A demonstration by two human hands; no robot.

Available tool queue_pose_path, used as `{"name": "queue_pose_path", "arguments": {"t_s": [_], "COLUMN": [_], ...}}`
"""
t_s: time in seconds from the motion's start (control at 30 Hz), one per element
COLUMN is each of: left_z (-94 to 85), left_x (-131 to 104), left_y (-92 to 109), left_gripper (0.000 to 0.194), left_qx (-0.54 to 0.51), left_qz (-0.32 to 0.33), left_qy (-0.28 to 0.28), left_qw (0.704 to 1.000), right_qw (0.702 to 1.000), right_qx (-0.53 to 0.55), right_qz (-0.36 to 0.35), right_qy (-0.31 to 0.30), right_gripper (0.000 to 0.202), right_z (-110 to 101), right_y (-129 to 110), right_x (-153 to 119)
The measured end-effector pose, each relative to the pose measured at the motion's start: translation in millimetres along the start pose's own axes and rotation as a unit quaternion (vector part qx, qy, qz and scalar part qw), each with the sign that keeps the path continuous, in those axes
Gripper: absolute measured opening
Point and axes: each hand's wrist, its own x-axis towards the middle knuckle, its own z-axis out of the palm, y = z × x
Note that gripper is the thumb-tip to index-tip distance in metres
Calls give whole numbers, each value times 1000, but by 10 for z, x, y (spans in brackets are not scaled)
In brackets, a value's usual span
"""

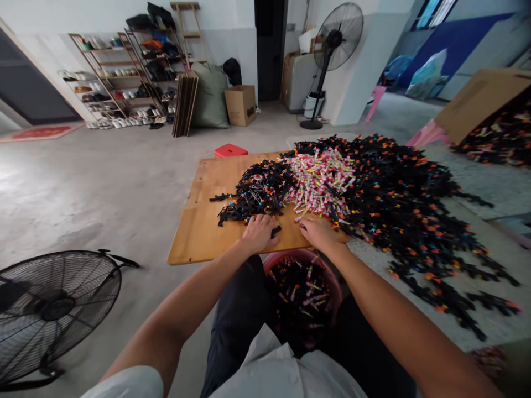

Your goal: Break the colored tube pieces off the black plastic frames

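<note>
My left hand (260,232) is closed on a small black toy gun (275,231) near the front edge of the wooden board (199,221). To its right, my right hand (316,229) has its fingers curled at the near edge of a heap of small pink-and-yellow tubes (321,179); what it grips is too small to make out. Black toy guns with coloured tips form a smaller pile (261,190) beyond my left hand and a big pile (385,188) to the right. Below the board, a red basin (338,287) between my knees holds black pieces and tubes.
A floor fan (58,307) stands at the lower left, another fan (334,38) at the back. Behind the board is a red stool (230,150). A tilted cardboard box (477,105) with more pieces is at the right. Shoe racks (120,77) line the wall.
</note>
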Motion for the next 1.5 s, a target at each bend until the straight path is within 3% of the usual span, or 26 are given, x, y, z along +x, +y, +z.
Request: {"name": "queue_pose_path", "arguments": {"t_s": [0.2, 0.4, 0.63, 0.9, 1.1, 1.33, 1.5], "left_z": [214, 377, 161, 223, 73, -46, -135], "left_x": [229, 215, 171, 29, -48, -75, -95], "left_y": [6, -45, -105, -19, 106, 192, 190], "left_gripper": [18, 11, 12, 13, 15, 17, 23], "left_qx": [12, -58, -61, -135, -190, -183, -186], "left_qz": [31, 88, 140, 159, 180, 207, 233], "left_qy": [11, 56, -18, 107, 118, 98, 70], "left_qw": [999, 993, 988, 972, 958, 956, 952], "right_qw": [1000, 986, 963, 886, 838, 837, 860], "right_qx": [-4, 123, 251, 454, 539, 539, 497], "right_qz": [12, -52, -24, -1, 35, 51, 62], "right_qy": [0, 104, 93, 94, 76, 79, 93], "right_gripper": [30, 25, 23, 30, 41, 44, 42], "right_z": [-30, 103, 287, 251, 149, 107, 45], "right_y": [18, -75, -255, -366, -382, -384, -390], "right_x": [-30, -64, -115, -301, -490, -608, -656]}}
